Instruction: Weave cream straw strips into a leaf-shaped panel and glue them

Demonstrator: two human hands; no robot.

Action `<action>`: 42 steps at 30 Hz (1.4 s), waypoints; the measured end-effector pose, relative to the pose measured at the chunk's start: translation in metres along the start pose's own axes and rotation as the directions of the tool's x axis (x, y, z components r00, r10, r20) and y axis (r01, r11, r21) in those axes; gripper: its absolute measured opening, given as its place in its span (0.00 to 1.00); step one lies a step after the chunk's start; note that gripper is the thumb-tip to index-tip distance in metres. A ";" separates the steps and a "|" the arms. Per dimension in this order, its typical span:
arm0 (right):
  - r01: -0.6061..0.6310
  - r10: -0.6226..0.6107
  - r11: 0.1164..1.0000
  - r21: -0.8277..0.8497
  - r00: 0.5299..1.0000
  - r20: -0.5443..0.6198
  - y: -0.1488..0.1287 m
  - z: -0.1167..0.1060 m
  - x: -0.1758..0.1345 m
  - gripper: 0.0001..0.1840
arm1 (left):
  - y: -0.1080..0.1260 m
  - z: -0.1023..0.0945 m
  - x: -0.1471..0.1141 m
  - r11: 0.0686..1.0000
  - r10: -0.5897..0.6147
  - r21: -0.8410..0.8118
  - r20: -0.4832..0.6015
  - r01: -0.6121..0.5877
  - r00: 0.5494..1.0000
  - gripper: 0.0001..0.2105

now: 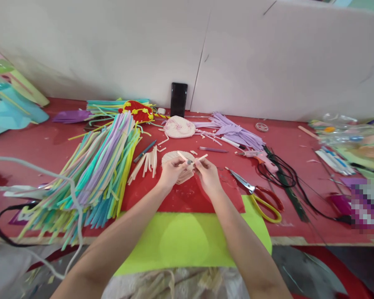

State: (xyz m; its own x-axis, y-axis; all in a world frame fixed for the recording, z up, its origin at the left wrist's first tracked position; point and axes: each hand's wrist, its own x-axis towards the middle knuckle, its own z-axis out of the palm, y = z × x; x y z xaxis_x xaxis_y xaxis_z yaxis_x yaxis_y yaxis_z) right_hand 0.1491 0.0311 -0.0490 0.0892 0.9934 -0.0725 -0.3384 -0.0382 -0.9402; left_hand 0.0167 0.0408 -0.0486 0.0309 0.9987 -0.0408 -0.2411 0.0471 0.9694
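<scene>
My left hand (172, 171) and my right hand (208, 173) are close together above the table, each with its fingers pinched. Between them they grip a cream pipe cleaner (202, 158); one pale end sticks up from each hand. Whether this is one bent stem or two pieces, I cannot tell. Just under the hands lies a flat cream piece (168, 157) made of rows of pipe cleaner, partly hidden by my fingers. A small bunch of cut cream pipe cleaners (148, 162) rests to the left of my left hand. The red sheet (187, 201) is beneath all this.
A large bundle of coloured pipe cleaners (96, 166) fills the left side. Scissors (254, 192) and a pink glue gun (262, 158) with a black cord lie on the right. Behind are a pink-white coiled piece (180, 127), lilac stems (237, 131) and a leaning phone (178, 99).
</scene>
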 end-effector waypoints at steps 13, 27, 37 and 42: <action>0.342 -0.346 0.851 -0.397 0.936 0.066 -0.012 -0.002 -0.005 0.12 | 0.002 -0.002 0.000 0.997 0.028 -0.066 -0.052 -0.032 0.998 0.11; 0.161 -0.154 0.921 -0.356 0.987 0.047 -0.003 0.007 -0.010 0.15 | 0.000 -0.005 0.001 0.997 0.076 0.001 -0.108 -0.077 0.991 0.08; 0.110 -0.087 0.956 -0.271 0.992 0.096 -0.014 0.004 -0.007 0.16 | 0.004 -0.007 0.004 0.993 0.063 -0.105 0.014 -0.061 0.998 0.12; 0.087 -0.072 0.981 -0.173 0.993 0.092 -0.013 0.000 -0.005 0.17 | 0.010 -0.008 0.002 0.985 0.161 0.049 0.075 -0.165 0.984 0.09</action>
State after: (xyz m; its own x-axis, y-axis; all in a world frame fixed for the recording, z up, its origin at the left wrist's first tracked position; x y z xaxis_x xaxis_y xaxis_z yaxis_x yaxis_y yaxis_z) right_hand 0.1527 0.0268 -0.0365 0.0264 0.9993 0.0264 -0.1624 0.0303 -0.9863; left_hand 0.0063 0.0437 -0.0406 0.0645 0.9888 0.1343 -0.1951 -0.1195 0.9735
